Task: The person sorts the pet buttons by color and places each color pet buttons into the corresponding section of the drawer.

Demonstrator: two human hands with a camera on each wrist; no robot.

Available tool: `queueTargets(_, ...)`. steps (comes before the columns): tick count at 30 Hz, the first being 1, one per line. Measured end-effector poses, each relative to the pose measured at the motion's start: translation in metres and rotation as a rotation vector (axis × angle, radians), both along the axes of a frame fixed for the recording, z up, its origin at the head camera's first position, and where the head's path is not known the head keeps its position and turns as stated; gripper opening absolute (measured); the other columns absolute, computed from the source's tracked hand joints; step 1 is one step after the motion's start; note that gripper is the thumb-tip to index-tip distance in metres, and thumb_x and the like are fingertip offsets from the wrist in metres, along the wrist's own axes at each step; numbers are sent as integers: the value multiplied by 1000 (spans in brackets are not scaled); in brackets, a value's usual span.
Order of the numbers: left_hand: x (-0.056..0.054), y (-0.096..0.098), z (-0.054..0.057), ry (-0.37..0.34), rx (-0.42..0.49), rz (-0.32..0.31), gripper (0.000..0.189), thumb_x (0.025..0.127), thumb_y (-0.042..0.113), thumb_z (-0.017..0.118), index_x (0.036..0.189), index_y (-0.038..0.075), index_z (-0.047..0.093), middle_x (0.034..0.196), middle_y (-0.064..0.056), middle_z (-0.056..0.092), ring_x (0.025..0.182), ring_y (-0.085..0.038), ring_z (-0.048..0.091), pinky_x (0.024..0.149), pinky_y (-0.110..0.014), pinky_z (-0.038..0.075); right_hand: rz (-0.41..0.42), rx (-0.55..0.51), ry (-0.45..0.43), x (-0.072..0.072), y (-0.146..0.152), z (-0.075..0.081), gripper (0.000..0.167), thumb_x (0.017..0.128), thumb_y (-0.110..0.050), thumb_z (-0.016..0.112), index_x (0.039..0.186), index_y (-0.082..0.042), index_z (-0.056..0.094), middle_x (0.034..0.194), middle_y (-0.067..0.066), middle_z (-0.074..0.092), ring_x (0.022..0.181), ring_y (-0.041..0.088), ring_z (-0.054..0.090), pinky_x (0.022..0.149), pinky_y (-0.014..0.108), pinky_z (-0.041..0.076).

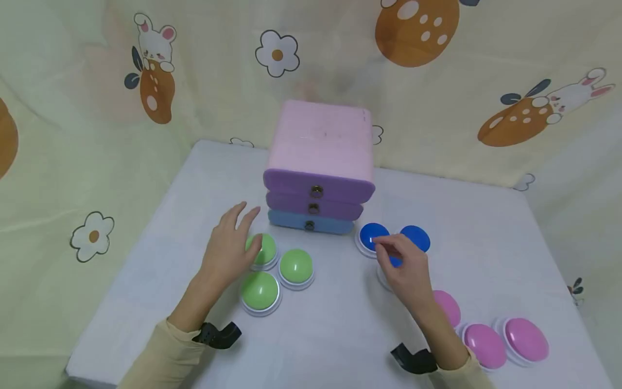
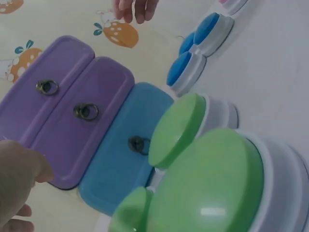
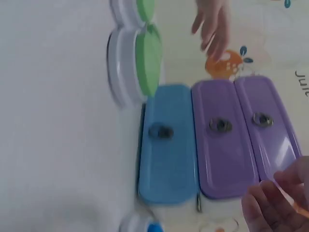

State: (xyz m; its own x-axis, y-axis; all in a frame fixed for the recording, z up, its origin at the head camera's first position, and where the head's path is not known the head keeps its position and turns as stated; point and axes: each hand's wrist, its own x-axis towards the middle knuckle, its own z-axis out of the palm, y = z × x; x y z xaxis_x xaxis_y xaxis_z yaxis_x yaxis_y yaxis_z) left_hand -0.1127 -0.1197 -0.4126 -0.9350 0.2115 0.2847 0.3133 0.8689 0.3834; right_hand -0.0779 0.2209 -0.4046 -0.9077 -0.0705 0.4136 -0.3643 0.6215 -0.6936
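Observation:
My left hand [image 1: 227, 248] hovers over the upper-left green push button [image 1: 264, 251], fingers spread and slightly bent, holding nothing. Two more green buttons, a right one [image 1: 296, 266] and a lower one [image 1: 260, 292], sit beside it on white bases. Above the cluster of blue buttons [image 1: 373, 233] is my right hand [image 1: 405, 270], with loosely bent fingers and the thumb near the index finger. No object shows between them in the right wrist view. The right hand partly hides the blue buttons. Behind both hands stands a small pink cabinet [image 1: 323, 140] with purple and blue drawers.
Pink buttons [image 1: 526, 339] stand at the front right of the white table [image 1: 340, 335], partly behind the right forearm. The drawers, all closed, carry small ring pulls [image 2: 87, 111]. A patterned cloth [image 1: 218, 81] hangs behind the table.

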Motion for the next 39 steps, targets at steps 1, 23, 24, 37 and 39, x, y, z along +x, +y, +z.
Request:
queueTargets(1,1,-1,-3,-22,-3,-2,53,91,28,55,140,13,45,148,-19,36,134,-38,36,96,-60,41,17,-75,-52,-1,-5,-2,16,90,-5,62,104,-2,68,97,12,68,85,3,64,78,7,48)
queueTargets(23,-29,-8,-5,-96,7,-53,64,94,37,54,149,15,29,151,-17,31,138,-36,33,108,-54,33,-66,-1070,-643,-29,-81,12,37,97,-10,53,131,0,43,100,1,64,98,15,62,91,24,51)
queueTargets(24,-32,-10,0,-84,18,-61,65,94,36,54,150,16,28,151,-17,31,138,-36,33,109,-54,33,-67,-1069,-646,-30,-82,12,37,96,-10,53,131,-2,44,102,2,64,98,15,62,92,24,51)
queueTargets(37,-42,-32,1,-139,-19,-122,47,96,32,51,139,13,47,147,-16,39,136,-36,36,106,-57,33,-40,-1076,-670,-55,-94,13,30,98,-15,53,125,-4,55,120,11,60,107,18,62,94,24,50)
queueTargets(39,-40,-34,-11,-186,-42,-151,46,96,32,52,137,13,50,144,-16,43,133,-36,40,106,-56,35,-27,-1085,-677,-59,-97,13,29,98,-15,52,124,-3,56,119,11,61,104,15,63,94,24,50)
